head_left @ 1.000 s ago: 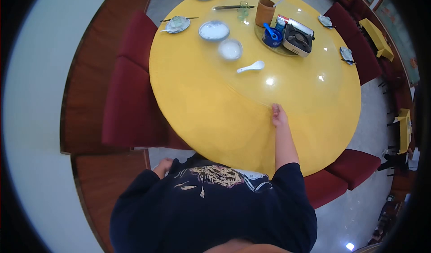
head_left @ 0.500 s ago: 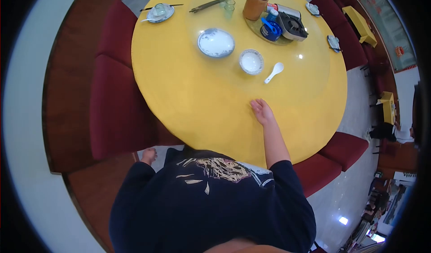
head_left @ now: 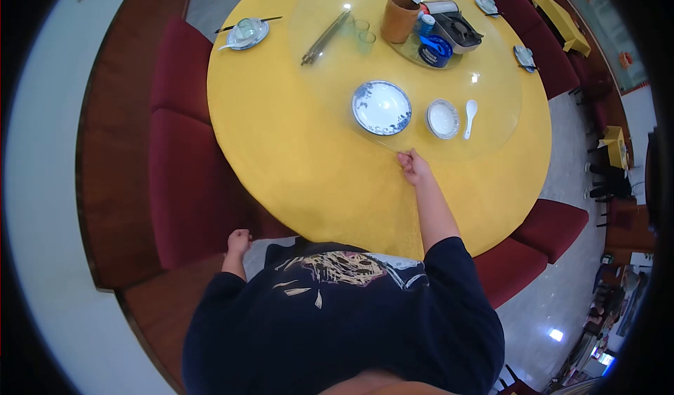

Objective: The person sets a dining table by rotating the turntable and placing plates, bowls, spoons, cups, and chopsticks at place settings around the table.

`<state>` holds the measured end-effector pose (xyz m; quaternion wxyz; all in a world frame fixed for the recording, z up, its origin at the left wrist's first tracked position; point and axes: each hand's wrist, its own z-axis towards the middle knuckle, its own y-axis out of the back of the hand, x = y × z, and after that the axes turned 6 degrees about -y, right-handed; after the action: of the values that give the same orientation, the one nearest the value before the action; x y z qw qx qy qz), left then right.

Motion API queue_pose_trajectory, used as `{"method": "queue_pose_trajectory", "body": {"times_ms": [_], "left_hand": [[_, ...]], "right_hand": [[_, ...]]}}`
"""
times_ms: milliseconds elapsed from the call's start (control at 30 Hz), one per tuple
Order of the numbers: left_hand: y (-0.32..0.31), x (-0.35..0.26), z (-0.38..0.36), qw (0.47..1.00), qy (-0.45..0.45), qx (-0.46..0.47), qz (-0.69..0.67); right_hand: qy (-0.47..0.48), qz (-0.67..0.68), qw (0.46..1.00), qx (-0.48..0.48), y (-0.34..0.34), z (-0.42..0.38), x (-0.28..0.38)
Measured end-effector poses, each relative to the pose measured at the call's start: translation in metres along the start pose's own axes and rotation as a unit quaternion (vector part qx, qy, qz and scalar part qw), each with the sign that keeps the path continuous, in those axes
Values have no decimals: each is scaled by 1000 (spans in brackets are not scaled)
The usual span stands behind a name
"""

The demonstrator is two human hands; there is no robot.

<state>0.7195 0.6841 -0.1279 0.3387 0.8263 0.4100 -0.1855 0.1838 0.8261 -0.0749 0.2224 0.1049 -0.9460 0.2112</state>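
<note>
My right hand [head_left: 414, 166] is at the near rim of the clear glass turntable [head_left: 337, 90], its fingers curled together on the edge. Just beyond it on the glass lies a white plate with a blue floral rim [head_left: 381, 107]. A small white bowl [head_left: 443, 119] stands to the right of the plate, and a white spoon [head_left: 470, 119] lies beside the bowl. My left hand [head_left: 239, 241] hangs low near a red chair, fingers closed, with nothing visible in it.
A portable stove [head_left: 455, 31], a brown cylindrical holder [head_left: 400, 17] and a blue container [head_left: 435, 51] stand at the back. Green glasses [head_left: 366, 41] and dark sticks [head_left: 326, 38] are left of them. Place settings [head_left: 247, 34] and red chairs [head_left: 189, 184] ring the yellow-clothed table [head_left: 281, 177].
The plate, bowl and spoon have shifted right and slightly nearer with the turntable; the dark sticks have swung round. My right hand has gone from open to curled on the glass edge.
</note>
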Motion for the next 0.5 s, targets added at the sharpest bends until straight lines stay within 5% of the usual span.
{"method": "queue_pose_trajectory", "body": {"times_ms": [267, 500], "left_hand": [[-16, -109, -15, 954, -211, -1, 213], [-51, -164, -14, 927, -325, 29, 187]], "right_hand": [[40, -70, 996, -33, 51, -10, 34], [43, -268, 954, -130, 65, -20, 46]]}}
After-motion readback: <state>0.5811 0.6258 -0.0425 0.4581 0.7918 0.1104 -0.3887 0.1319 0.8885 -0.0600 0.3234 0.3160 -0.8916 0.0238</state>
